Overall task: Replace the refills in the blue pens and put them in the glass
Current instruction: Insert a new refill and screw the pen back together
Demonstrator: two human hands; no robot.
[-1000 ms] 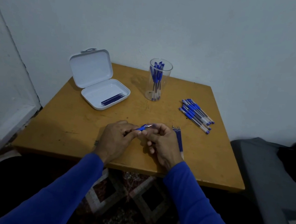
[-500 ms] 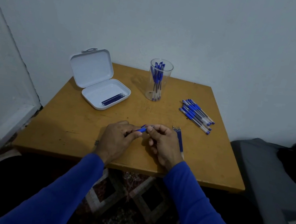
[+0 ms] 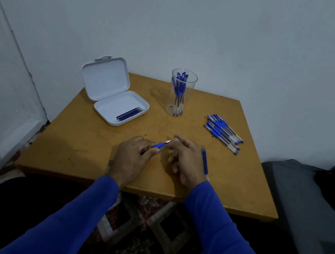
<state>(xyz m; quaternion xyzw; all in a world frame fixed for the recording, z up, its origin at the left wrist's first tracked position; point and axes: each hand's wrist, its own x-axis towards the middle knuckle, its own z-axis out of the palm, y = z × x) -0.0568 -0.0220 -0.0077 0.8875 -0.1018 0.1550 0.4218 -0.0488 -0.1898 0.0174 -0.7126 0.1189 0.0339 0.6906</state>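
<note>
Resting low over the near middle of the table (image 3: 78,149), a blue pen (image 3: 159,145) is held between two hands, its metal tip pointing up and to the right. The barrel is gripped by the curled fingers and thumb of the left hand (image 3: 131,160). The tip end is pinched by the thumb and forefinger of the right hand (image 3: 185,161), with the other fingers loosely curled beneath. Both arms are covered by blue sleeves.

Just right of the right hand, a few blue refills (image 3: 204,161) are laid side by side on the table, running towards the near edge. Further right and back, a pile of blue pens (image 3: 223,132) is spread flat on the wood. At the back centre, a clear glass (image 3: 181,92) is stood upright with several blue pens inside, caps up. At the back left, a white case (image 3: 115,92) is seen with its lid raised, and a few dark refills (image 3: 130,113) are laid in its tray. A plain pale wall is seen behind the table.
</note>
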